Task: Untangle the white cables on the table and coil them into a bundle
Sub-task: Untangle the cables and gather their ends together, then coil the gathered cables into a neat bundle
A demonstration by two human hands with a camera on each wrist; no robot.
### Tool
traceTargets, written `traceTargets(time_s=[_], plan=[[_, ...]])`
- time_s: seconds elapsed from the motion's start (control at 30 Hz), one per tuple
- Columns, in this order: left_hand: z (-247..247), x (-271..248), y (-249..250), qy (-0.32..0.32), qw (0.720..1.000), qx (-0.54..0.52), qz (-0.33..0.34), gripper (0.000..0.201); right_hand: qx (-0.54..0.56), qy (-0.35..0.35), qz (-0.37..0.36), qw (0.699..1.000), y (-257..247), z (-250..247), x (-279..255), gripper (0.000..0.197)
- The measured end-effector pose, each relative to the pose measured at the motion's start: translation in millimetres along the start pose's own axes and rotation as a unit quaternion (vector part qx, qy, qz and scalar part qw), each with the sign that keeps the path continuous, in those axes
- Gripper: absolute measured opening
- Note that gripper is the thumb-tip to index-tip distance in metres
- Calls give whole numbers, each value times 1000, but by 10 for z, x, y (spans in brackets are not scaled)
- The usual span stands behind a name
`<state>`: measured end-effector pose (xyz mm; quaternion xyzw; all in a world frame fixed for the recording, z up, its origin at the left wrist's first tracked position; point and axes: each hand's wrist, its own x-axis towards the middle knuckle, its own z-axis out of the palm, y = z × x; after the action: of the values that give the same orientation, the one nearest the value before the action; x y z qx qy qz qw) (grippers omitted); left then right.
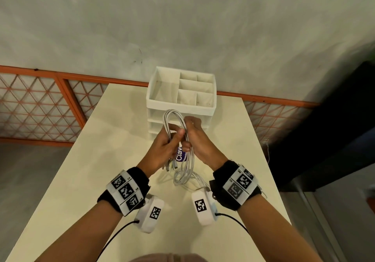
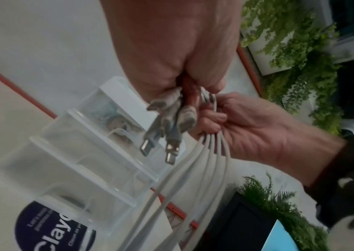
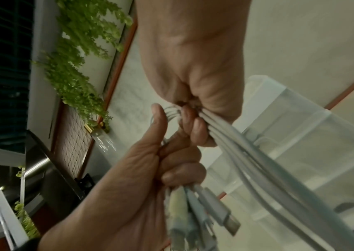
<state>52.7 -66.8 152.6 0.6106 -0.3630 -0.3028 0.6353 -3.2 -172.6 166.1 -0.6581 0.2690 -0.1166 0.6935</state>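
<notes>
Several white cables [image 1: 190,160] hang together as one long looped bundle above the table [image 1: 91,170]. My left hand [image 1: 168,144] grips the bundle near its middle, and the plug ends [image 1: 169,165] stick out below its fist. In the left wrist view those plugs [image 2: 167,118] hang under the left hand [image 2: 171,59]. My right hand [image 1: 196,138] holds the parallel strands just beside it, fingers curled round them. The right wrist view shows the right hand [image 3: 193,68] clamped on the thick strand bundle [image 3: 247,152], with the left hand [image 3: 128,186] holding the plugs [image 3: 214,208] below.
A white organizer [image 1: 154,99] with open top compartments and clear drawers [image 2: 81,152] stands at the table's far edge, right behind my hands. A purple-labelled item [image 1: 181,157] lies under the cables. An orange lattice railing [image 1: 40,103] runs behind the table.
</notes>
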Motion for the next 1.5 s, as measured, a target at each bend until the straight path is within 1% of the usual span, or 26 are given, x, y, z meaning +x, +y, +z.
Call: traceTargets(time_s=[0.07,0.13,0.2,0.37,0.5,0.57,0.6,0.63,0.67,0.7,0.73,0.8,0.87,0.9,0.97,1.03,1.07,1.1,1.17,1.23,1.3,1.33,1.4,1.43,1.5], plan=[[42,11,16,-7,1000,6,3,17,-1,12,9,1000,-1,-12,10,28],[61,15,-5,-12,1000,4,-5,21,0,20,14,1000,-8,-40,20,37],[64,10,-43,-15,1000,-4,-14,25,-1,14,28,999,-26,-65,15,43],[91,0,-49,-31,999,-19,-24,29,-13,-2,53,998,-77,-121,-8,44],[111,10,-34,-36,999,-35,-18,27,-9,-16,68,998,-69,-130,-4,46],[102,22,-41,-32,998,-46,-9,29,-3,-13,80,997,-64,-135,4,47],[103,32,-34,-28,998,-49,-4,31,-10,-25,82,996,-70,-145,-4,50],[102,42,-7,-18,999,-49,3,31,-29,-47,81,995,-83,-160,-25,58],[92,53,22,4,999,-42,12,31,-61,-73,79,992,-89,-188,-51,66],[77,76,57,40,999,-30,19,29,-102,-95,76,987,-96,-224,-85,72],[44,101,75,82,996,-19,27,27,-149,-113,66,980,-106,-258,-125,73],[-68,160,79,162,986,-11,37,28,-243,-146,34,958,-103,-308,-186,66],[-216,239,12,228,973,6,42,31,-285,-157,-3,945,-53,-323,-215,52],[-272,269,-18,247,968,12,48,29,-291,-151,-23,944,-27,-319,-227,45],[-317,308,-56,259,964,15,60,26,-308,-140,-65,939,-6,-275,-259,39],[-294,326,-69,255,966,8,38,28,-337,-157,-106,922,4,-197,-303,38],[-262,331,-74,252,968,-8,18,30,-345,-174,-112,915,12,-159,-329,38],[-231,332,-71,246,968,-39,3,31,-344,-197,-102,912,30,-137,-348,39],[-201,341,-24,229,965,-126,-10,31,-315,-247,-52,915,80,-164,-391,41],[-248,360,28,213,955,-205,-15,34,-292,-292,-14,911,123,-306,-440,43],[-350,365,55,193,946,-259,-19,34,-294,-316,8,902,147,-514,-478,45],[-392,358,60,173,945,-275,-21,33,-305,-317,21,898,141,-615,-489,45],[-413,316,54,121,954,-273,-33,33,-334,-293,43,895,96,-788,-488,42],[-392,286,44,96,962,-251,-46,34,-349,-274,43,895,58,-850,-477,39],[-299,217,32,50,983,-169,-60,36,-372,-233,12,898,-67,-907,-468,33]])
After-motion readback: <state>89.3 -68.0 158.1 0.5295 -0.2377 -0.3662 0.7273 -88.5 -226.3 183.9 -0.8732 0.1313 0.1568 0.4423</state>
